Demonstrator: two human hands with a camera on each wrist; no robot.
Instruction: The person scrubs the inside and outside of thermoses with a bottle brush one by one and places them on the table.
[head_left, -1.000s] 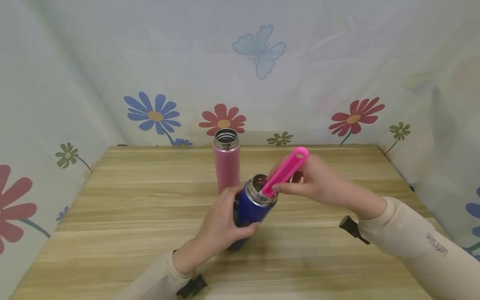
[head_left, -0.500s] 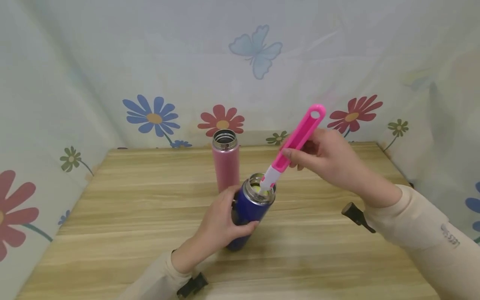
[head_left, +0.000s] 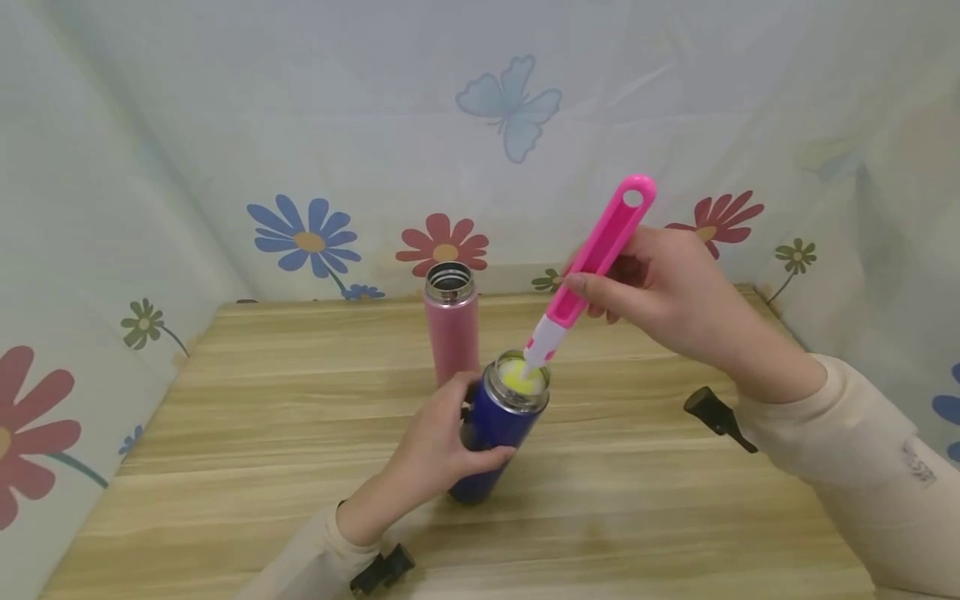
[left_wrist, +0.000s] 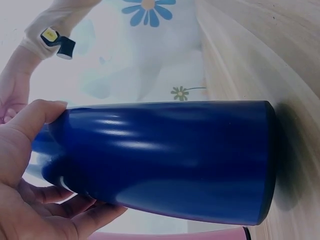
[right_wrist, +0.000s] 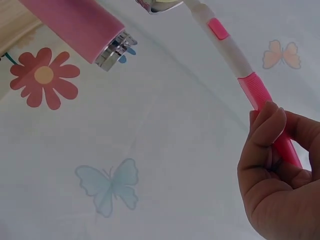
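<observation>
My left hand [head_left: 431,446] grips a dark blue bottle [head_left: 506,417] near its top, and the bottle leans to the right with its base at the tabletop. Its steel mouth is uncapped. In my right hand [head_left: 671,304] is a bottle brush [head_left: 600,250] with a pink handle and white neck, pinched between thumb and fingers. The brush's yellow and white sponge head [head_left: 521,377] sits inside the bottle mouth, its lower part hidden. In the left wrist view, the blue bottle [left_wrist: 165,155] fills the middle. The right wrist view shows the brush's white neck [right_wrist: 225,45] and the curled fingers.
A pink bottle [head_left: 453,337] without a cap stands upright just behind the blue one, on the wood-grain table [head_left: 300,400]. Behind and at the sides hangs a pale cloth [head_left: 360,100] with printed flowers and a butterfly.
My right hand has moved up with the bottle brush, so its white neck and sponge head now show at the blue bottle's mouth. My left hand keeps its grip, almost still.
</observation>
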